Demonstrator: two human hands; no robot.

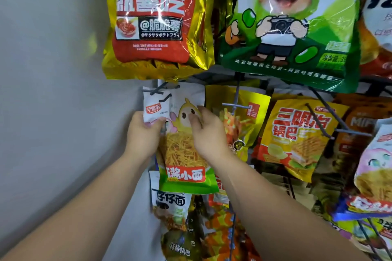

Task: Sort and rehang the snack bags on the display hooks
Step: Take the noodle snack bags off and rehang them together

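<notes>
Since the head view is all I've got: left hand (144, 133) pinches the lower edge of the small white bag (153, 109), thumb on its face, with the bag's top up at the two dark hooks (165, 98). Right hand (204, 133) has its fingers curled onto the upper right of the noodle bag (184, 150), which hangs just beside the white one, touching it. Can't tell whether either bag's hole is on a hook; the tops sit close under the big yellow-red bag (157, 17). Risks as I read them: the hole misses the hook tip because that overhanging bag blocks the sightline. The white bag could go onto the noodle bag's hook, so the sort comes out wrong. Slick foil could slip and drop a bag into the crowded lower bags (169, 205). A swing to the right could nudge the yellow bag (239, 116) on the next hook. Surface: no table, just a dark wire rack (284, 184) packed with bags, green cat bag (286, 27) top right. Plain pale wall (53, 70) on the left.
</notes>
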